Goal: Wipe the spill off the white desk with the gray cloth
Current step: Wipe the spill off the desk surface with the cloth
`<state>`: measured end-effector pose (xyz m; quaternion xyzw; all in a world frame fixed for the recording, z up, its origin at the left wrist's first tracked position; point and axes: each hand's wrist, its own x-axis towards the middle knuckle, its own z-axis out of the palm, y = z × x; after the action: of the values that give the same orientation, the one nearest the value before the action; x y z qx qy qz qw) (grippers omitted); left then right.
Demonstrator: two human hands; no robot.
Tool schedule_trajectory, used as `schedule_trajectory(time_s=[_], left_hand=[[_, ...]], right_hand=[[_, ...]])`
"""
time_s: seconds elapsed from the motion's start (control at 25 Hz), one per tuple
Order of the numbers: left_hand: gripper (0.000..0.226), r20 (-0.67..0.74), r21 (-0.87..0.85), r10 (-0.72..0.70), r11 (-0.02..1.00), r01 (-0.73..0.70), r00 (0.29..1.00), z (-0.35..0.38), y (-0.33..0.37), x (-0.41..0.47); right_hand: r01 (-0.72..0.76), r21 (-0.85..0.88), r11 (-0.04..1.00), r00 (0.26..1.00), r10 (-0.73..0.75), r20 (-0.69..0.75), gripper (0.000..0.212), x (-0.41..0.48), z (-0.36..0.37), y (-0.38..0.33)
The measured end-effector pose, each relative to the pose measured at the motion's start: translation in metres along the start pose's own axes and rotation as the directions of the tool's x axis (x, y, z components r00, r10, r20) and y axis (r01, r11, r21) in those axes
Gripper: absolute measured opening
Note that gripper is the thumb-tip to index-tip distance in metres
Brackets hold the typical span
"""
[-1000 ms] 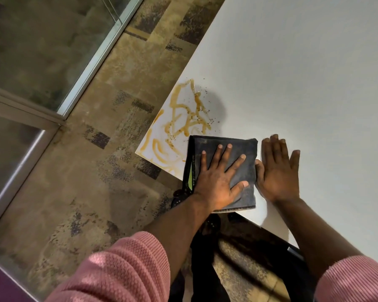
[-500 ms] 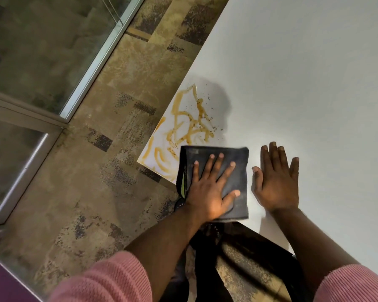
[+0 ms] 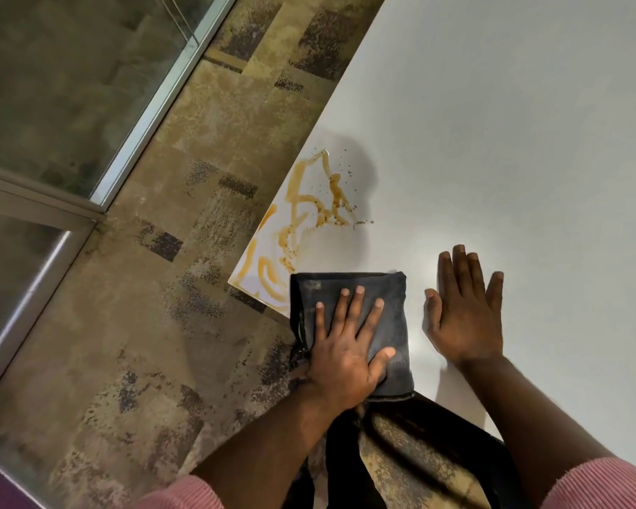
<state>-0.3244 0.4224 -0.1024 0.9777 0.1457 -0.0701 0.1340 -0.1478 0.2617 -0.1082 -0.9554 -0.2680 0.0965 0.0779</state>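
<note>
Both arms are bare from the wrist to well up the forearm, where pink sleeves are pushed back. The left sleeve (image 3: 184, 494) and the right sleeve (image 3: 603, 486) are of a ribbed, knitted cloth with fine raised lines. The left hand (image 3: 346, 347) and right hand (image 3: 463, 314) wear no gloves.

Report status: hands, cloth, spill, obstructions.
Left hand flat on gray cloth at desk corner. Right hand flat on white desk, empty. Spill mostly unwiped. Nothing in the way.
</note>
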Motion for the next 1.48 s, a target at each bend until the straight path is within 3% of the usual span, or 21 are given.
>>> schedule_trajectory(time_s=[0.24, 0.4, 0.72, 1.08, 1.32, 1.48], left_hand=[[0.081, 0.068, 0.009, -0.019, 1.000, 0.018, 0.998, -0.022, 0.003, 0.067], [0.081, 0.041, 0.040, -0.073, 0.997, 0.072, 0.996, -0.028, 0.001, 0.102], [0.076, 0.001, 0.008, -0.053, 0.999, 0.053, 0.999, -0.002, 0.011, 0.013], [0.082, -0.008, 0.033, -0.078, 0.996, 0.078, 0.997, -0.022, -0.020, 0.079], [0.077, -0.087, -0.011, -0.153, 0.988, 0.152, 0.984, 0.013, 0.008, -0.012], [0.074, -0.119, -0.045, -0.279, 0.960, 0.275, 0.953, -0.002, -0.019, 0.008]], right_hand=[[0.021, 0.045, 0.999, 0.999, -0.019, -0.030, 0.065, 0.042, -0.012, -0.016], [0.012, 0.047, 0.999, 0.998, -0.010, -0.057, 0.065, 0.048, -0.006, -0.016], [-0.001, 0.060, 0.998, 1.000, 0.002, -0.025, 0.068, 0.056, -0.005, -0.018], [0.046, 0.009, 0.999, 0.996, -0.045, -0.078, 0.070, 0.068, -0.004, -0.011], [0.046, 0.051, 0.998, 0.998, -0.044, -0.044, 0.071, 0.029, 0.006, -0.042], [0.050, 0.047, 0.998, 0.997, -0.047, -0.066, 0.072, 0.027, 0.003, -0.046]])
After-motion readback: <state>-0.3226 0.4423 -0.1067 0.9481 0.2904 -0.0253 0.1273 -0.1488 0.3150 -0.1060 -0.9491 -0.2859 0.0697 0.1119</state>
